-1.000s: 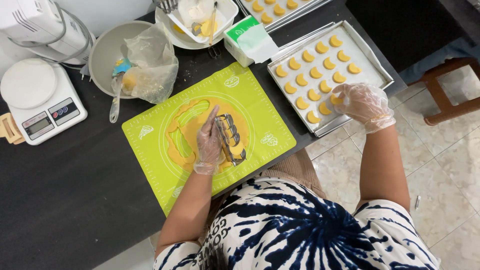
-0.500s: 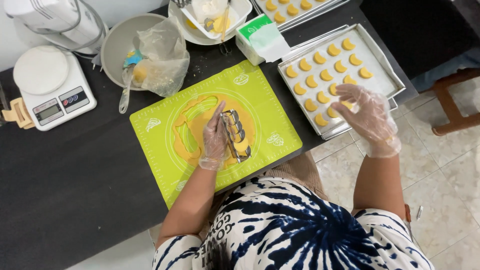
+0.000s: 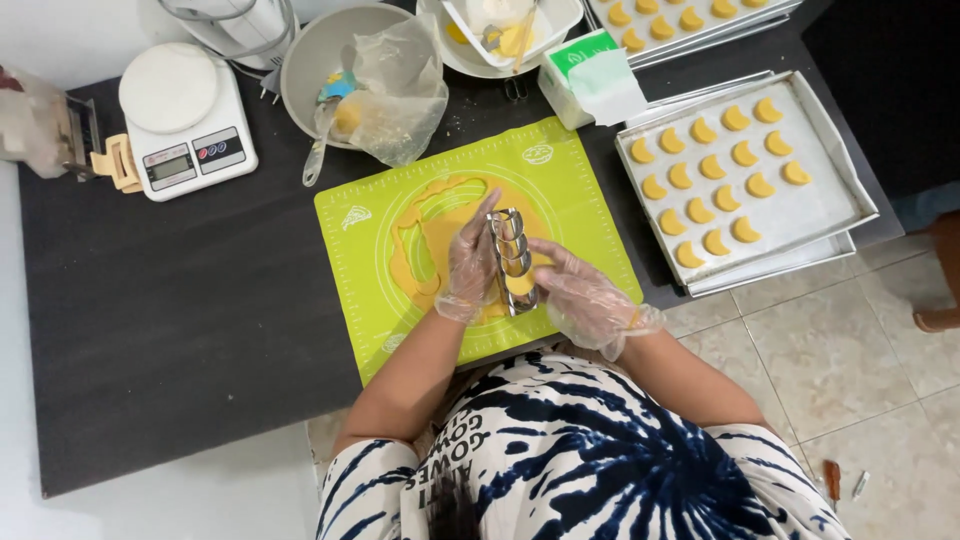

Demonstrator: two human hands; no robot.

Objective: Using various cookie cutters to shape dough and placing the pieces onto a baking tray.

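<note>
A: Left hand point(image 3: 468, 268): gloved, fingers upright, curled round the metal cutter point(image 3: 512, 262); cutter stands on yellow dough point(image 3: 432, 235), green mat point(image 3: 350, 215)

B: Right hand point(image 3: 585, 295): gloved, fingers spread, touching cutter's right side; earlier it hovered at the baking tray point(image 3: 822, 205), now it is back over the mat

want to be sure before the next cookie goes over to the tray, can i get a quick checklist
1. Left hand on the metal cutter: ok.
2. Right hand at the cutter's lower end: ok.
3. Dough piece sitting in the cutter's end: ok.
4. Free space on the near tray: ok, right part bare.
5. Dough left on the green mat: ok.
6. Piece loose enough to drop out: cannot tell.
</note>
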